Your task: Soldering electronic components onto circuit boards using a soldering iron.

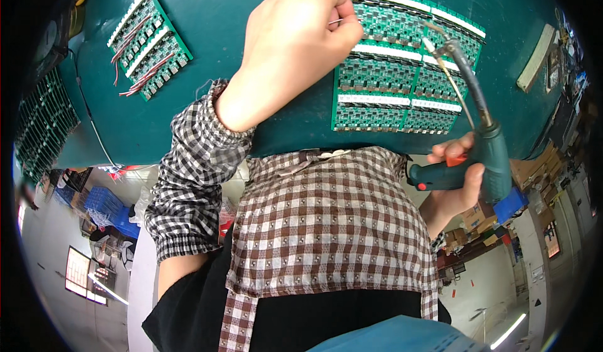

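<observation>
My left hand (295, 44) is closed in a pinch above the left edge of a large panel of green circuit boards (374, 110). A thin wire (336, 21) shows between its thumb and fingers; the rest of it is hidden by the hand. My right hand (463, 192) grips the handle of a dark green soldering gun (496, 163) with a red trigger. The gun points up and away, its tip (433, 27) over the upper right part of the panel. A slim metal tube runs beside the barrel toward the tip. Whether the tip touches a board, I cannot tell.
A smaller board panel (151, 47) with red and white wires lies at the left on the green table (207, 13). More boards (47, 119) are at the far left, near a black cable (91, 113). A pale strip (536, 60) lies at the right.
</observation>
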Tool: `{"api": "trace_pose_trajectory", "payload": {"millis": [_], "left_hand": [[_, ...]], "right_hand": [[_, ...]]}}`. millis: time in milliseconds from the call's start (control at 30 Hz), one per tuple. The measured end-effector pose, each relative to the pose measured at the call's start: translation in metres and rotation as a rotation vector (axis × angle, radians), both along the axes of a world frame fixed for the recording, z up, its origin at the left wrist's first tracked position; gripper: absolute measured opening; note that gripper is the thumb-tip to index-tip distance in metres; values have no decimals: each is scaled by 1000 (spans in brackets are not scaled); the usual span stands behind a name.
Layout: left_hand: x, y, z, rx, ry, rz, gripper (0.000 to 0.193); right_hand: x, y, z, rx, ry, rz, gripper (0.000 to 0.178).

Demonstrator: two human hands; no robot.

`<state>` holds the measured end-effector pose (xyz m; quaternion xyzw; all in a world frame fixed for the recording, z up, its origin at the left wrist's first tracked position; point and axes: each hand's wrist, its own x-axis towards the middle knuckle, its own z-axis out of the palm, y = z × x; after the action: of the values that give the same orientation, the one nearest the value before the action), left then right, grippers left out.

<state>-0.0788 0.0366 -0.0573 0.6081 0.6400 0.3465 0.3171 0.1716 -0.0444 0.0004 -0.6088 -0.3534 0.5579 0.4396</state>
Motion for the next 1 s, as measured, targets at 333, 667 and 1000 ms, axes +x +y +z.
{"api": "trace_pose_trajectory", "payload": {"millis": [333,667,1000], "left_hand": [[-2,-4,-3,113,8,-11,12],[-1,-1,-2,128,37,-10,13],[-2,-3,-4,93,12,-21,13]], "right_hand": [[-22,-9,-2,-75,-95,12,51],[-32,-10,-6,-2,-151,30,44],[-32,-11,-10,46,-149,69,37]]}}
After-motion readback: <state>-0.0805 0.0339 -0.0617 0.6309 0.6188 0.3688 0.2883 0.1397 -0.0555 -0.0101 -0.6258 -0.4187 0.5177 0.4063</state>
